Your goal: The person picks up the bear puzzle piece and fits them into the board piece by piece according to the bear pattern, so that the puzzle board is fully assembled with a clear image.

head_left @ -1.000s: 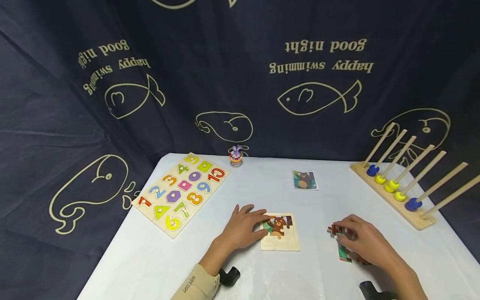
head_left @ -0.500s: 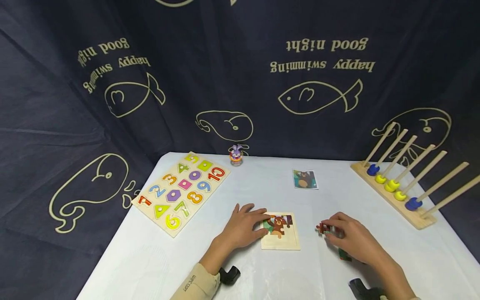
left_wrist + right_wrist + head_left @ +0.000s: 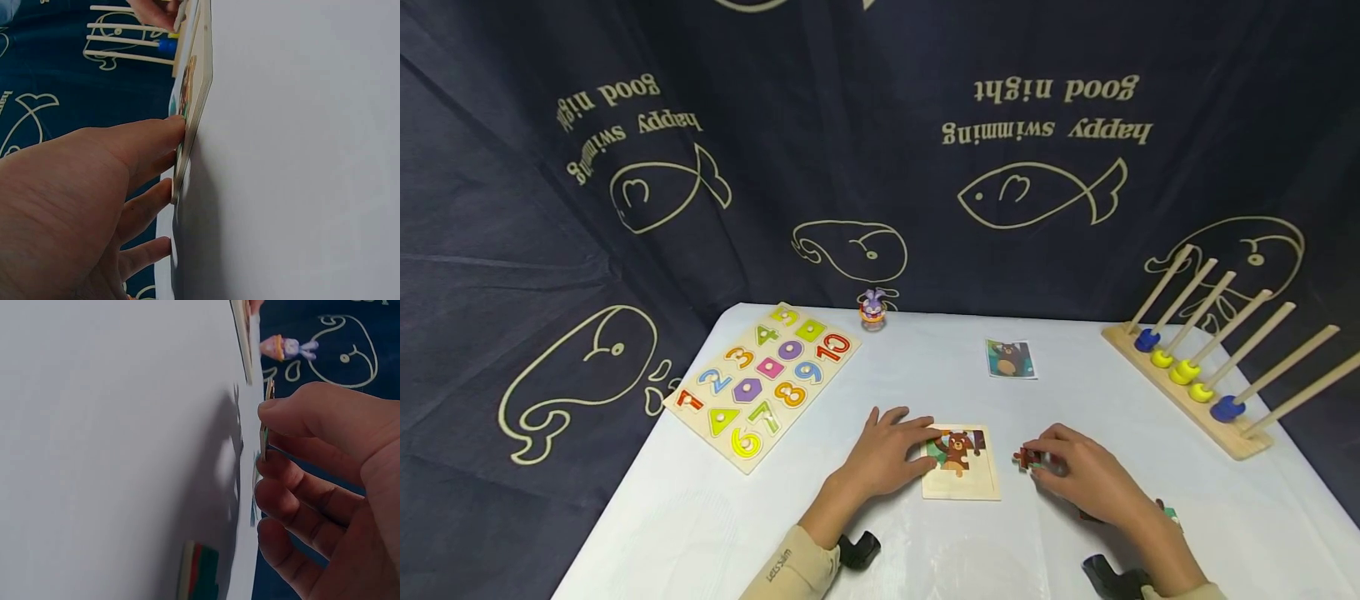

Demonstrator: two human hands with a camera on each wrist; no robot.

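My left hand (image 3: 883, 458) rests on the left edge of a wooden puzzle board (image 3: 961, 490), its thumb and fingertips touching the frame and its fingers loosely spread. Several joined pieces showing a bear (image 3: 957, 450) fill the upper part of the board's recess. To the right of the board, my right hand (image 3: 1088, 477) pinches a brown puzzle piece (image 3: 1024, 458) between thumb and fingers, apart from the board. In the right wrist view this puzzle piece (image 3: 265, 434) is seen edge-on, above the table. Loose puzzle pieces (image 3: 1170, 514) lie by the right wrist, partly hidden by the forearm.
A number-and-shape board (image 3: 767, 371) lies at the left. At the back stand a small purple rabbit figure (image 3: 872, 310) and, to its right, a flat bear picture card (image 3: 1011, 360). A wooden peg stand (image 3: 1191, 392) with blue and yellow beads occupies the right side.
My right hand has moved left toward the board with the puzzle piece, uncovering loose pieces near the wrist. The left hand and the board have stayed in place.
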